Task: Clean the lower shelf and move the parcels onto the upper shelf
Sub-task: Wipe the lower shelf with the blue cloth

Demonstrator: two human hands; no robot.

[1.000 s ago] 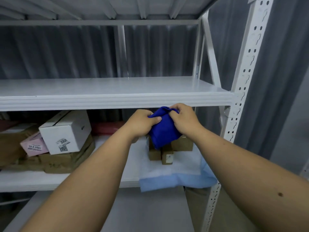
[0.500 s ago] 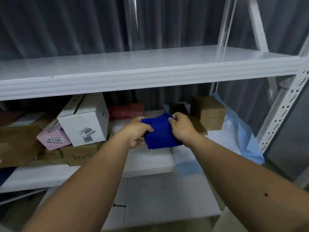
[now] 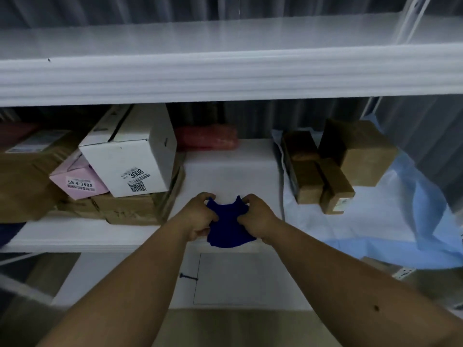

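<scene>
A dark blue cloth (image 3: 226,227) is bunched between my left hand (image 3: 199,216) and my right hand (image 3: 258,216), both gripping it at the front edge of the lower shelf (image 3: 230,169). To the left on that shelf lie a white box (image 3: 132,156), a pink box (image 3: 79,181) and brown cartons (image 3: 125,209). A red parcel (image 3: 206,137) lies at the back. Three brown parcels (image 3: 333,164) stand to the right on a pale blue sheet (image 3: 375,221). The white upper shelf (image 3: 225,43) above holds nothing.
A lower white board (image 3: 225,279) with a dark screw (image 3: 188,277) lies below the shelf edge. Dark corrugated wall runs behind the rack. A white diagonal brace (image 3: 408,18) rises at the upper right.
The view has dropped and moved closer to the lower shelf. Both hands have lowered the blue cloth from below the upper shelf's edge to the lower shelf's front edge.
</scene>
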